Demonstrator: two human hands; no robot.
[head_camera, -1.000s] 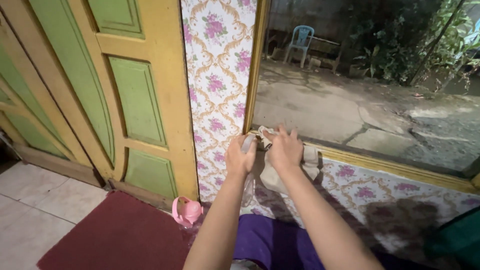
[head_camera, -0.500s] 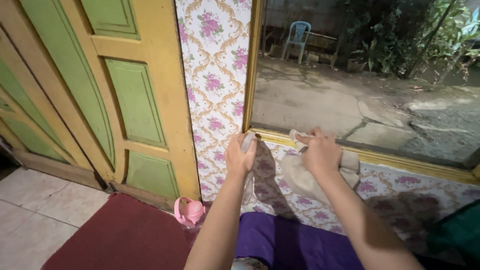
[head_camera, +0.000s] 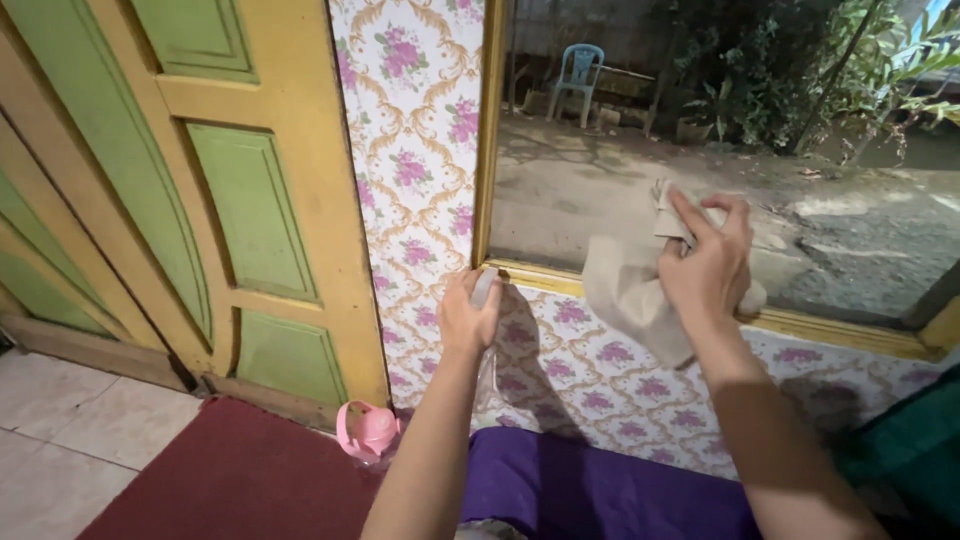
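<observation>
The right hand (head_camera: 708, 262) presses a beige cloth (head_camera: 628, 285) flat against the window glass (head_camera: 620, 160), with the fingers closed over its upper fold and the rest hanging loose down to the yellow frame (head_camera: 540, 276). The left hand (head_camera: 465, 318) is closed around a small clear bottle (head_camera: 484, 290), held upright just beside the lower corner of the frame, probably to keep it ready near the glass. A pink cap (head_camera: 368, 432) lies on the floor by the red mat (head_camera: 230, 480).
</observation>
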